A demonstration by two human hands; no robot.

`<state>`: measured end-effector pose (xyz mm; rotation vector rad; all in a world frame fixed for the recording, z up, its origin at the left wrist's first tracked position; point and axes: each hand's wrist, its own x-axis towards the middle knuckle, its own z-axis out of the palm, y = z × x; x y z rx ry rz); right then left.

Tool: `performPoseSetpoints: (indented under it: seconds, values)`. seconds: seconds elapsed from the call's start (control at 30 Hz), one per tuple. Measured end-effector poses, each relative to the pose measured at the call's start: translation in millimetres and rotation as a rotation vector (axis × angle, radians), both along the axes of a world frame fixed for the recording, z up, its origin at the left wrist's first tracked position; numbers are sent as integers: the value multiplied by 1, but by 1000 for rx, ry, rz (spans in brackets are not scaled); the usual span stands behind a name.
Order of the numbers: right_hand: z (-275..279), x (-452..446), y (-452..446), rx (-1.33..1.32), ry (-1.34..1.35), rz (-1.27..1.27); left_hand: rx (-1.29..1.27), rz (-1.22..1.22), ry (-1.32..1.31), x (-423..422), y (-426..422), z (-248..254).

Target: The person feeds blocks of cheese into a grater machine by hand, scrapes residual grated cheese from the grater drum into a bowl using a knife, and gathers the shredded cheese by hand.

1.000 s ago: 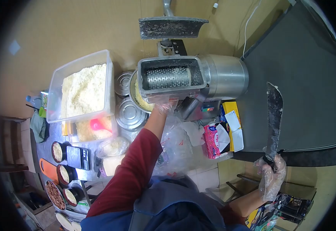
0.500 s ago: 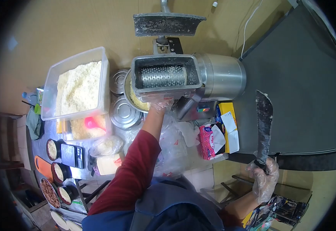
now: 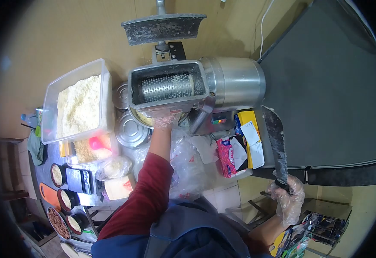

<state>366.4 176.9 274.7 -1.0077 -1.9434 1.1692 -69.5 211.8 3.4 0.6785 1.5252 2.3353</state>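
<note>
My left hand [image 3: 165, 119], in a clear plastic glove, reaches under the front of the grater's metal hopper [image 3: 132, 86], over a bowl of grated white food [image 3: 144, 118]. Its fingers are hidden there. Inside the hopper shows a studded grating drum [image 3: 166, 87]. On the right, my right hand [image 3: 289, 195], gloved too, is closed round the black handle of a large knife [image 3: 276, 137]. The blade points up, smeared with white residue, beside the grater's cylindrical motor housing [image 3: 239, 81]. Above the hopper stands the raised curved press plate [image 3: 164, 29].
A big clear bin of white gratings [image 3: 82, 107] stands at left, above a smaller tub with a pink scoop [image 3: 97, 143]. Round metal lids [image 3: 133, 129], a scale [image 3: 79, 180], small bowls, plastic bags and a pink packet [image 3: 226, 157] lie around. A dark panel [image 3: 325, 94] fills the right.
The view has shifted, so the grater appears further left. The knife has tilted, its tip leaning left towards the motor housing. My left hand remains under the hopper's front.
</note>
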Motion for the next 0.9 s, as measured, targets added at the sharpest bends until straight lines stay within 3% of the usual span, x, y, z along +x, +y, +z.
performPoseSetpoints:
  seconds: [0.13, 0.23, 0.3, 0.43, 0.5, 0.53, 0.57, 0.6, 0.67, 0.73, 0.77, 0.8, 0.87, 0.9]
  values:
    - [-1, -1, 3, -4, 22, 34, -164, 143, 213, -3, -8, -5]
    - [2, -2, 6, -12, -103, 60, -252, 222, 325, -6, -11, -8]
    - [11, -15, 3, -182, -85, -13, -304, 257, 390, -5, -12, -8]
    - [-1, -16, 5, -160, -56, -30, -457, 336, 577, -7, -20, -6]
    - [-4, -19, 20, -274, -218, 269, -624, 395, 795, -10, -29, -4]
    - [0, -27, 25, -199, -342, 395, -664, 399, 858, -11, -33, -4]
    - [-8, -28, 25, -199, -341, 399, -633, 381, 843, -12, -37, -2]
    - [-26, -29, 26, -316, -439, 380, -556, 340, 766, -12, -40, -1]
    - [-60, -37, 28, -431, -551, 411, 136, 62, 30, -19, -38, -10]
    - [-97, -50, 27, -44, -741, 638, 834, -238, -711, -21, -32, -18]
    - [-110, -65, 23, -64, -830, 676, 841, -234, -707, -20, -31, -20]
    - [-126, -81, 17, -85, -915, 715, 295, -7, -193, -19, -32, -22]
    - [-180, -97, 4, 103, -509, 706, -257, 223, 318, -18, -31, -31]
    - [-197, -106, -3, 109, -505, 710, -161, 118, 200, -19, -28, -39]
